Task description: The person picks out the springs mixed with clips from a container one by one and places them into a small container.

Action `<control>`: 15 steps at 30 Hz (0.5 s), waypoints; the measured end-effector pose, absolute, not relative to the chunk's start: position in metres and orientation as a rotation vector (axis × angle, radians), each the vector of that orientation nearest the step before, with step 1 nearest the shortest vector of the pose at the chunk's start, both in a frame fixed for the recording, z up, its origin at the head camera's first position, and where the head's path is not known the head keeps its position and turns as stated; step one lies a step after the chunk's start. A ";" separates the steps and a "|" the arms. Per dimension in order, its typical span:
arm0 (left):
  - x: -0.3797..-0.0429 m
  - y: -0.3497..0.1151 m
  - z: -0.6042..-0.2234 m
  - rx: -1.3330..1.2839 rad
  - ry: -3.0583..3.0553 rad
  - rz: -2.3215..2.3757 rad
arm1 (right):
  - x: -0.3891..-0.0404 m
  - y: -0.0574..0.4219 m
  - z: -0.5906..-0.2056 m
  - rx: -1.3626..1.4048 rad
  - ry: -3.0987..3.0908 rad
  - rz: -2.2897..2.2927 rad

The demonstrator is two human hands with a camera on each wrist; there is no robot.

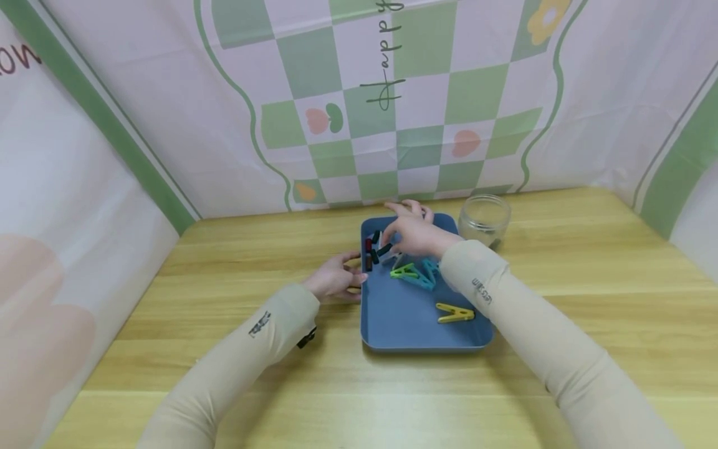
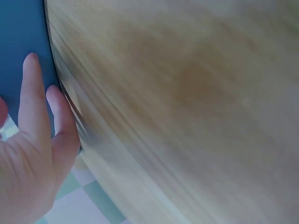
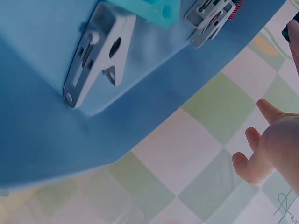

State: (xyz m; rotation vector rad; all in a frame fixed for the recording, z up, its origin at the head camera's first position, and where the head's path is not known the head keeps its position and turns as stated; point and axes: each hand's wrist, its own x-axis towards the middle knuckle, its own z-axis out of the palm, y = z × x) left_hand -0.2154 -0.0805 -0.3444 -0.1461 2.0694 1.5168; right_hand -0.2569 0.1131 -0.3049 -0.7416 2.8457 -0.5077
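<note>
A blue tray (image 1: 404, 324) stands on the table, its left wall touched by the extended fingers of my left hand (image 1: 336, 277). Those fingers lie along the outer side in the left wrist view. Over the tray's far part, my right hand (image 1: 417, 234) pinches a small dark cylinder (image 1: 384, 249) between thumb and forefinger, the other fingers spread. Several similar dark and red cylinders (image 1: 368, 246) lie in the far left corner. Nearer are a green clothespin (image 1: 404, 270), teal clothespins (image 1: 419, 279) and a yellow clothespin (image 1: 454, 313). A grey clothespin (image 3: 103, 51) shows in the right wrist view.
A clear round jar (image 1: 485, 215) stands right of the tray's far corner, partly behind the right forearm, with something dark at its bottom. Behind the wooden table (image 1: 235, 262) hangs a checkered cloth (image 1: 370, 118).
</note>
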 end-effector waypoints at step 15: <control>-0.214 -0.081 -0.345 -0.132 2.089 1.516 | -0.251 0.125 -0.296 -0.765 2.861 -0.506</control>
